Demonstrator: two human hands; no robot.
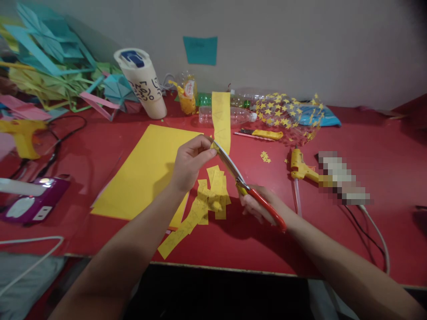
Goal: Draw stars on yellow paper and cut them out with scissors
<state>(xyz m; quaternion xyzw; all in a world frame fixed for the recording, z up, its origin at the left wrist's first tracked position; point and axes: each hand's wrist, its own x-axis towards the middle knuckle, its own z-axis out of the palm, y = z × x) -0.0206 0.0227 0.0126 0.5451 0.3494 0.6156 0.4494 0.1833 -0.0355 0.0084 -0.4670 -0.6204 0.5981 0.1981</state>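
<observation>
Scissors (pixel 240 179), gripped by right hand (pixel 256 202), slant forward-left; blade tips meet left hand (pixel 190 161), which pinches yellow paper (pixel 221 122)

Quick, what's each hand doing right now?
Left hand: closed, pinching a small piece of yellow paper.
Right hand: closed, holding red-handled scissors.
</observation>
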